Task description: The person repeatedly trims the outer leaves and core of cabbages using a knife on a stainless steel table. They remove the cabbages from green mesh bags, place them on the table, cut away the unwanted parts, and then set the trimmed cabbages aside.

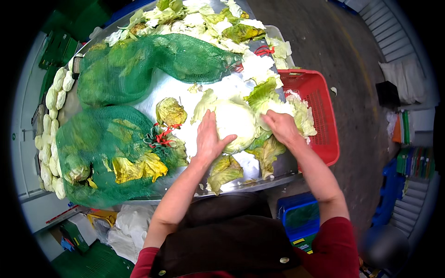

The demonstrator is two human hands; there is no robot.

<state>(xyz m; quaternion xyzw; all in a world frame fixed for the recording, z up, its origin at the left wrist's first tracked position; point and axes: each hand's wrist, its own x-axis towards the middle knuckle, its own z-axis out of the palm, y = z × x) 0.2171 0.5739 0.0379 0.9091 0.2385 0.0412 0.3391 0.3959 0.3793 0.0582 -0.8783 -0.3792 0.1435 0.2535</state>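
Observation:
A pale cabbage head lies on the metal table in front of me. My left hand rests against its left side, thumb spread from the fingers and nothing gripped. At the right side of the head, my right hand has its fingers curled beside an outer cabbage leaf; whether they pinch the leaf cannot be told. Yellowed leaves lie near the table's front edge, and a browned leaf ball sits left of my left hand.
Two green mesh sacks with cabbages take up the table's left side. Loose leaves are heaped at the back. A red plastic basket with leaves stands against the right edge. A blue crate is below it.

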